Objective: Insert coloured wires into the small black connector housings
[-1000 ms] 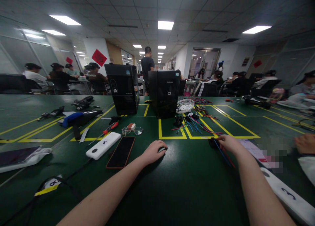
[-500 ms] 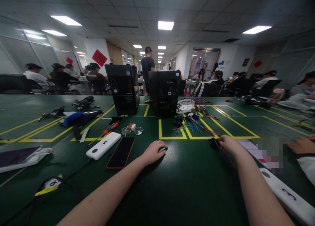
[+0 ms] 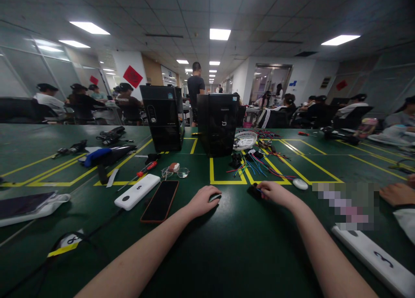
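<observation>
My left hand point(image 3: 202, 200) rests on the green table point(image 3: 233, 246), fingers curled over a small pale object point(image 3: 214, 197) that I cannot make out. My right hand point(image 3: 275, 192) is closed on a small black connector point(image 3: 254, 190) with coloured wires, close to the yellow tape line. A loose pile of red and blue wires and black connectors point(image 3: 256, 161) lies just beyond both hands. A small white oval object point(image 3: 300, 184) sits on the table to the right of my right hand.
A phone point(image 3: 160, 200), a white power bank point(image 3: 137, 191), glasses point(image 3: 175, 171) and a red screwdriver point(image 3: 145, 168) lie left. Two black computer cases point(image 3: 216, 123) and a white basket point(image 3: 244, 139) stand behind. A co-worker's hand point(image 3: 395, 193) is at right; seated people fill the room.
My right hand has slid left toward my left hand, dragging the black connector and wires with it. The white oval object it covered is now exposed. My left hand has not moved.
</observation>
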Motion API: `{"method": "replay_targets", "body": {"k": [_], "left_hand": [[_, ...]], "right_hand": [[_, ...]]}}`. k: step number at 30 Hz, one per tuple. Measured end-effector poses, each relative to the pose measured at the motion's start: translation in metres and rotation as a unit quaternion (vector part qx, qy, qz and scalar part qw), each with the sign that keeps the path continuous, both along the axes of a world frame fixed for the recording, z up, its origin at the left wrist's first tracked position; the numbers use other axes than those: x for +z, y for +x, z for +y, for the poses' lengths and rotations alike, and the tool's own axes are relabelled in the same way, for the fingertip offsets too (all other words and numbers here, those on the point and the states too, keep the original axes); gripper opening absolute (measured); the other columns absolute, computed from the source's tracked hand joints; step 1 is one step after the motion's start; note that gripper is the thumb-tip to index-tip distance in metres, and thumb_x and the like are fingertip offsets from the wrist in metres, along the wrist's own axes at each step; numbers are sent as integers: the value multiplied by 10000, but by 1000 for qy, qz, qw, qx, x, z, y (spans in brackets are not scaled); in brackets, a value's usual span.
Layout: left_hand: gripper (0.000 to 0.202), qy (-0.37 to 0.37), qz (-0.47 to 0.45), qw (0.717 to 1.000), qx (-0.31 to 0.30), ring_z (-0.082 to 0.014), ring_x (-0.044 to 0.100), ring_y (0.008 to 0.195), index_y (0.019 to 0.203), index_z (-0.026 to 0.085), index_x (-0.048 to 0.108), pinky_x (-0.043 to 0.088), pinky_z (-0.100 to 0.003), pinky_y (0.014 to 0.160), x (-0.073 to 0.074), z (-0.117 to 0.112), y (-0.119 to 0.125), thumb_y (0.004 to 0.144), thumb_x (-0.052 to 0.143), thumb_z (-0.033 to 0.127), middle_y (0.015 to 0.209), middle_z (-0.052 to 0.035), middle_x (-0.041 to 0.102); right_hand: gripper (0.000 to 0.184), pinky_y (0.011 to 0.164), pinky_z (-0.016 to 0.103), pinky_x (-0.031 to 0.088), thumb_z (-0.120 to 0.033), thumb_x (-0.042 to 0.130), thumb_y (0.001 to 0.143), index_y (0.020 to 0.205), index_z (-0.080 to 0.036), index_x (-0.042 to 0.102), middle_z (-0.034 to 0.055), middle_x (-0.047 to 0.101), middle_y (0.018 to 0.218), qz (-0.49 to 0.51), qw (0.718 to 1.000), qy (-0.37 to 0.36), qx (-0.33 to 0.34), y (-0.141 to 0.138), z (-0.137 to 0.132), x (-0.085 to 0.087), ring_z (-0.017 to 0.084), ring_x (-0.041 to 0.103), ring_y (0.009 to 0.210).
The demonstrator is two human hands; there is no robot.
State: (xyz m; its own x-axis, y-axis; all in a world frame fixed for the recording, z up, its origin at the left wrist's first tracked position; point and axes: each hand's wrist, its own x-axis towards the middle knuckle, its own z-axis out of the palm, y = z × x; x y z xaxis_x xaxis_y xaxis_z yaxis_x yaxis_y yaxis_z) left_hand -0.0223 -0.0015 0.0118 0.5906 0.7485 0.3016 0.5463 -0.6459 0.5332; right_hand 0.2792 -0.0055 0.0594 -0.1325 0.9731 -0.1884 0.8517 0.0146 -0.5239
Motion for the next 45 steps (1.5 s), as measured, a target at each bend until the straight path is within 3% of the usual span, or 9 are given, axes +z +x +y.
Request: {"method": "replay_targets", "body": {"k": [6,9,13,22,35,39,41,45], "left_hand": [[711,-34,-37,998,-25,-248,446,1172,1326,228,369,337,-382,1003,5,-6,-3,710,672,413,1289,-87,484],[616,-28,-27,998,-52,-236,473,1137,1270,239,447,349,-369,982,6,-7,-4,720,667,406,1246,-68,527],[368,-20,-8,996,-81,-212,542,1015,1072,213,603,392,-320,907,6,-6,-2,754,636,396,1068,-50,628],[389,-16,-14,997,-78,-206,552,984,1069,193,604,403,-297,877,5,-4,-2,753,634,419,1047,-53,636],[375,-26,-7,997,-71,-209,556,964,1039,192,613,415,-299,856,4,-3,-1,756,626,438,1025,-56,636],[320,-29,-19,997,-74,-183,551,970,1023,194,619,395,-287,892,4,-1,1,895,415,405,1022,-42,642],[391,-34,-19,997,-62,-168,555,954,975,190,634,392,-280,897,3,1,2,945,275,342,991,-37,646],[375,-17,1,1000,5,-173,536,1001,992,194,620,364,-318,946,-1,2,6,939,262,293,1042,-39,628]], "right_hand": [[284,593,221,411,-240,375,858,1032,-154,583,15,590,722,114,976,-14,184,-74,-22,-5,112,538,629],[282,600,229,404,-258,369,868,1014,-170,594,11,597,723,111,970,9,217,-93,-31,-5,112,531,622],[299,613,229,397,-233,354,872,992,-172,621,17,611,712,82,970,50,224,-102,-36,1,119,544,634],[299,694,240,382,-185,402,838,1006,-205,648,60,677,891,-54,964,130,225,-108,-37,2,171,597,806],[389,720,273,359,-130,408,814,1126,-244,610,82,568,924,-178,944,170,218,-109,-53,6,195,515,870],[383,747,280,355,-112,393,824,1114,-232,613,89,543,953,-185,939,186,224,-111,-54,3,193,485,896],[385,758,291,358,-99,401,813,1115,-220,607,97,534,977,-197,934,198,223,-114,-54,2,199,473,905],[384,779,319,366,-92,413,802,1128,-202,583,104,527,1024,-204,930,225,206,-125,-54,-4,218,457,929]]}}
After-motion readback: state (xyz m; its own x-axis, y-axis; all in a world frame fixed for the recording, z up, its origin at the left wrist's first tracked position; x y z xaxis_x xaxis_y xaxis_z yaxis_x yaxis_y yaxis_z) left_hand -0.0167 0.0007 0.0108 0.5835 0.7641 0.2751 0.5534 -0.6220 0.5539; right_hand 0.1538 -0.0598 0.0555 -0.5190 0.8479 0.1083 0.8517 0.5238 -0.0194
